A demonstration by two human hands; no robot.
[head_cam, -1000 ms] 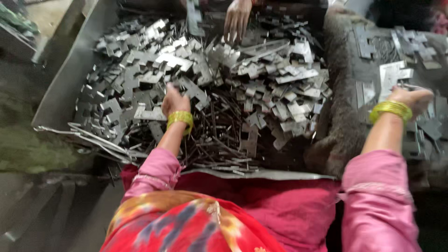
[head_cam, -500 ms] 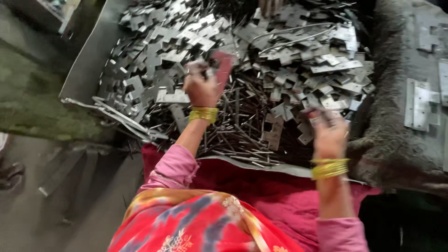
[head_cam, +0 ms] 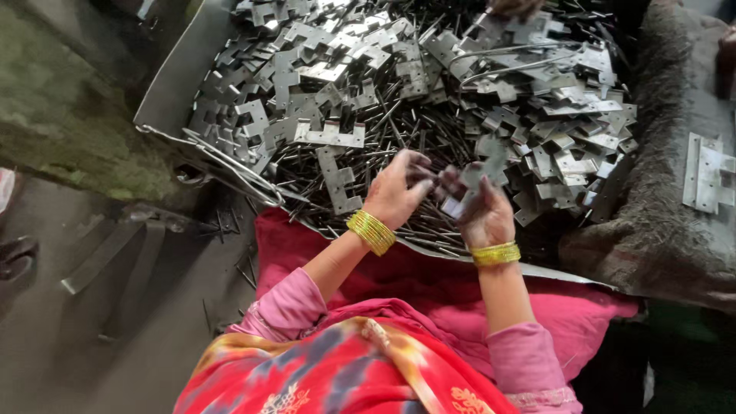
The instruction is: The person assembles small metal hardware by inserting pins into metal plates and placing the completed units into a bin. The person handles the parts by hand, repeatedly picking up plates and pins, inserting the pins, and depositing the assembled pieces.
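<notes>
My right hand (head_cam: 484, 218) is raised over the near edge of a metal tray (head_cam: 175, 80) and grips a grey hinge plate (head_cam: 474, 178). My left hand (head_cam: 392, 192) is close beside it, fingers curled, with the fingertips at the plate's left edge; motion blur hides whether they pinch it. Both wrists wear yellow bangles and pink sleeves. Under the hands lies a heap of loose hinge plates (head_cam: 331, 136) mixed with thin dark metal pins (head_cam: 406, 142).
Another person's hand (head_cam: 515, 6) reaches into the tray at the top edge. Assembled hinges (head_cam: 709, 172) lie on a grey cloth-covered surface (head_cam: 652, 230) at the right. Bent wires (head_cam: 506, 57) cross the heap. A pink cushion (head_cam: 429, 280) lies under my arms. Dark floor at the left.
My right hand came in from the right side, picked a plate from the heap and rose. My left hand lifted from the heap, and both hands have met over the tray's near edge.
</notes>
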